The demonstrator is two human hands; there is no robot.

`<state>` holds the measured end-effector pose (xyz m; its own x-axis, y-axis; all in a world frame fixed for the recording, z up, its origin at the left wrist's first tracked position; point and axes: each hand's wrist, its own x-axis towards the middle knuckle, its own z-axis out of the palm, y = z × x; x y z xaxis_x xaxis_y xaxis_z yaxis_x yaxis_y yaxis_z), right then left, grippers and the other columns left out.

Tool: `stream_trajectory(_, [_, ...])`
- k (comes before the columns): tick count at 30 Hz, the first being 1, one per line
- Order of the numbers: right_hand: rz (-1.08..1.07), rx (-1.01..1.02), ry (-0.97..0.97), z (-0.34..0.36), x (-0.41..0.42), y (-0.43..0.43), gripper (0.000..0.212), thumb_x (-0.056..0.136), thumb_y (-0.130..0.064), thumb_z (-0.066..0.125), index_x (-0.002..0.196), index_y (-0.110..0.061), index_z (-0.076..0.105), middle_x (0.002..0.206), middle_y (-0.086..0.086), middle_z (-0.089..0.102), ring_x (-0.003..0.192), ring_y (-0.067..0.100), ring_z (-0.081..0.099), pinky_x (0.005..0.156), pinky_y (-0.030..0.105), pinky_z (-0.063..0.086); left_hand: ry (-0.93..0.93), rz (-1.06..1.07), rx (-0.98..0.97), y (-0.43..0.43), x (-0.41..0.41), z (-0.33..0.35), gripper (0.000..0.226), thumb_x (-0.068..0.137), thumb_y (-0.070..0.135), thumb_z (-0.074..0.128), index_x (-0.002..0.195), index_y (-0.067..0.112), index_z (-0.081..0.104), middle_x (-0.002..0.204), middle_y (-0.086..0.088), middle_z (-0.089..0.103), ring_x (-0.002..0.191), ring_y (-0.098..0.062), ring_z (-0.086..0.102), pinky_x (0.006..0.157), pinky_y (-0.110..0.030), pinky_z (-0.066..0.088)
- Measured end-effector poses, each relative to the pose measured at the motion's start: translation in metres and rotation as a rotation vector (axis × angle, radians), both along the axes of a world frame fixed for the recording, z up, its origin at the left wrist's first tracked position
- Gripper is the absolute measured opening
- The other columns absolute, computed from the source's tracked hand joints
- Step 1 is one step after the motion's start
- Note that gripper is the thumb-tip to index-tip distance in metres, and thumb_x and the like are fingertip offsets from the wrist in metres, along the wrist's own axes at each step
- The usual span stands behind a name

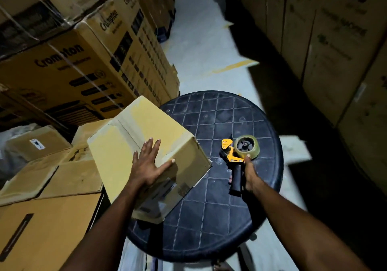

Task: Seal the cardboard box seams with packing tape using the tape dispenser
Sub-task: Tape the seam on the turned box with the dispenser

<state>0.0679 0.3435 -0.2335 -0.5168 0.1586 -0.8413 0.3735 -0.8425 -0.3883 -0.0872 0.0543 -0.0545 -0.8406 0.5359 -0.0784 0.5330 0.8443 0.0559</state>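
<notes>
- Cardboard box (134, 136) sits on the left part of a round dark table (219, 218) and hangs out past the table's left edge. Its top flaps are closed, with the centre seam running from near to far.
- Left hand (148, 163) lies flat on the box top at its near right corner. The fingers are straight and spread, and the thumb reaches along the upper edge of the right side face.
- Right hand (249, 176) is wrapped round the black handle of the tape dispenser (232, 155), with one digit stretched up to touch the tape roll (253, 151).
- Dispenser has a yellow frame and is over the table just right of the box, apart from it; whether it rests on the table cannot be told.
- Printed cartons (73, 67) are stacked high on the left, and more tall cartons (345, 50) line the right.
- Plain brown boxes (41, 218) stand near left, beside the table.
- Pale floor (201, 50) runs away between the stacks.
</notes>
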Motion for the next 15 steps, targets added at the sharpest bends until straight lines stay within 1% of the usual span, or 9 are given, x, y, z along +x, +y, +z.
stream_trajectory(1, [-0.004, -0.066, 0.01, 0.0, 0.0, 0.001, 0.1, 0.085, -0.087, 0.037, 0.104, 0.006, 0.07, 0.078, 0.025, 0.067, 0.068, 0.036, 0.065, 0.07, 0.046, 0.056, 0.001, -0.002, -0.008, 0.0, 0.0, 0.0, 0.097, 0.08, 0.093, 0.023, 0.158, 0.043, -0.004, 0.167, 0.01, -0.014, 0.154, -0.011, -0.011, 0.124, -0.054, -0.002])
stream_trajectory(3, [-0.016, -0.142, 0.058, -0.009, -0.003, 0.004, 0.104, 0.082, -0.09, 0.036, 0.099, 0.006, 0.071, 0.078, 0.025, 0.068, 0.066, 0.036, 0.066, 0.072, 0.048, 0.058, -0.003, -0.002, -0.023, 0.0, 0.0, 0.0, 0.098, 0.079, 0.094, 0.021, 0.158, 0.043, -0.005, 0.167, 0.009, -0.015, 0.154, -0.011, -0.011, 0.124, -0.055, -0.001])
stream_trajectory(5, [-0.033, -0.215, 0.127, -0.016, -0.006, 0.008, 0.102, 0.081, -0.092, 0.031, 0.092, 0.003, 0.068, 0.072, 0.021, 0.064, 0.058, 0.031, 0.064, 0.064, 0.04, 0.056, 0.001, -0.005, -0.032, 0.001, -0.001, 0.001, 0.098, 0.079, 0.094, 0.02, 0.158, 0.043, -0.006, 0.167, 0.009, -0.015, 0.154, -0.012, -0.01, 0.124, -0.055, -0.001])
stream_trajectory(8, [-0.045, -0.335, 0.218, -0.006, -0.007, 0.012, 0.097, 0.086, -0.089, 0.021, 0.086, -0.001, 0.063, 0.058, 0.01, 0.053, 0.046, 0.022, 0.052, 0.05, 0.027, 0.047, 0.001, -0.006, -0.03, 0.0, -0.001, 0.001, 0.098, 0.079, 0.094, 0.019, 0.158, 0.043, -0.006, 0.167, 0.008, -0.014, 0.154, -0.012, -0.01, 0.124, -0.055, -0.001])
stream_trajectory(10, [-0.121, -0.442, 0.271, 0.001, -0.004, 0.015, 0.089, 0.088, -0.085, 0.03, 0.087, -0.003, 0.063, 0.061, 0.01, 0.054, 0.051, 0.022, 0.053, 0.055, 0.03, 0.053, -0.003, -0.008, -0.015, 0.001, 0.0, 0.0, 0.098, 0.079, 0.094, 0.021, 0.158, 0.043, -0.004, 0.167, 0.008, -0.013, 0.154, -0.012, -0.009, 0.124, -0.054, -0.002])
stream_trajectory(12, [-0.226, -0.556, 0.32, 0.005, -0.005, 0.015, 0.079, 0.089, -0.077, 0.045, 0.084, 0.0, 0.062, 0.078, 0.018, 0.064, 0.068, 0.031, 0.065, 0.069, 0.048, 0.062, -0.004, -0.007, -0.007, 0.001, 0.0, 0.0, 0.099, 0.078, 0.095, 0.021, 0.158, 0.043, -0.004, 0.167, 0.009, -0.013, 0.154, -0.011, -0.009, 0.124, -0.054, -0.002])
stream_trajectory(13, [-0.258, -0.588, 0.328, 0.008, -0.006, 0.016, 0.074, 0.09, -0.072, 0.05, 0.083, 0.001, 0.06, 0.087, 0.022, 0.066, 0.074, 0.036, 0.069, 0.069, 0.053, 0.063, -0.013, -0.002, -0.009, 0.001, 0.0, 0.001, 0.1, 0.077, 0.096, 0.02, 0.158, 0.043, -0.004, 0.167, 0.009, -0.013, 0.154, -0.011, -0.009, 0.124, -0.054, -0.002])
stream_trajectory(14, [-0.263, -0.596, 0.328, 0.013, -0.007, 0.019, 0.069, 0.09, -0.068, 0.053, 0.084, 0.0, 0.059, 0.089, 0.022, 0.067, 0.071, 0.037, 0.07, 0.062, 0.048, 0.063, -0.021, 0.005, -0.013, 0.002, 0.0, 0.001, 0.101, 0.076, 0.097, 0.019, 0.158, 0.043, -0.004, 0.167, 0.009, -0.014, 0.154, -0.011, -0.01, 0.124, -0.054, -0.003])
stream_trajectory(15, [-0.239, -0.592, 0.318, 0.019, -0.008, 0.022, 0.064, 0.09, -0.065, 0.053, 0.086, -0.001, 0.057, 0.081, 0.017, 0.065, 0.059, 0.031, 0.068, 0.051, 0.036, 0.061, -0.03, 0.013, -0.016, 0.002, 0.0, 0.003, 0.102, 0.075, 0.097, 0.018, 0.158, 0.043, -0.004, 0.167, 0.008, -0.014, 0.154, -0.011, -0.01, 0.124, -0.054, -0.003])
